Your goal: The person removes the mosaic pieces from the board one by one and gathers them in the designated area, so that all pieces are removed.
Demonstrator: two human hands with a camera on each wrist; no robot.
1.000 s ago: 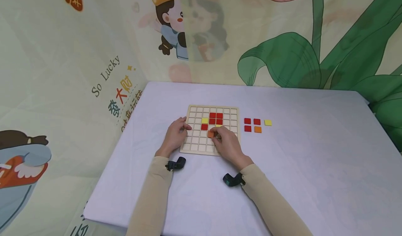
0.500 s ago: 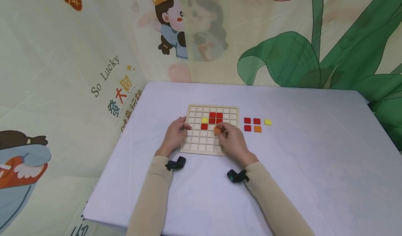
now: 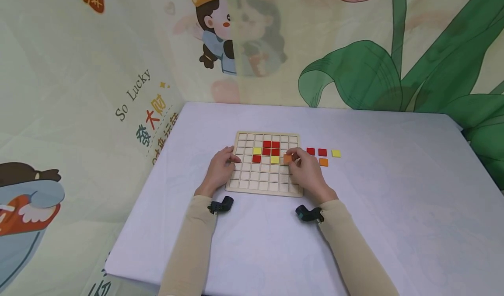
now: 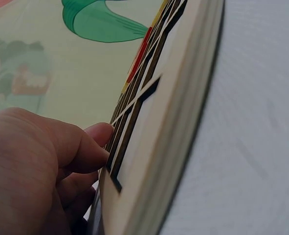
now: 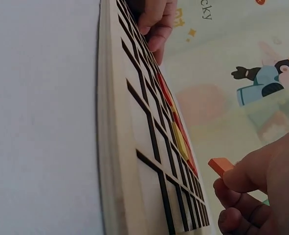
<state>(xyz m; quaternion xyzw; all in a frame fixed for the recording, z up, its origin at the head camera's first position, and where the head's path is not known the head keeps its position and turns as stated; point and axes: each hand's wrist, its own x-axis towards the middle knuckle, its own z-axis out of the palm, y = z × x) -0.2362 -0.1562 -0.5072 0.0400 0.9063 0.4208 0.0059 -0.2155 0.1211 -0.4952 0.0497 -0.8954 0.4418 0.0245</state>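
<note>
A wooden grid board (image 3: 261,186) lies on the white table, with several red tiles (image 3: 271,148) and two yellow tiles (image 3: 274,159) in its cells. My left hand (image 3: 218,167) holds the board's left edge, thumb on top of the grid. Between thumb and fingertips my right hand (image 3: 309,173) pinches an orange tile (image 3: 287,159), raised over the right columns of the board. The right wrist view shows this orange tile (image 5: 220,167) tilted and apart from the grid surface. Curled fingers of the left hand (image 4: 61,161) show at the board's rim in the left wrist view.
Right of the board lie loose tiles: red ones (image 3: 322,152), one orange tile (image 3: 323,162) and one yellow tile (image 3: 336,153). My right hand partly covers this group. Printed cloth (image 3: 338,38) hangs behind and to the left of the table (image 3: 393,191).
My right hand has moved right across the board with the orange tile, uncovering the lower yellow tile and overlapping the loose tiles. The left hand has stayed in place.
</note>
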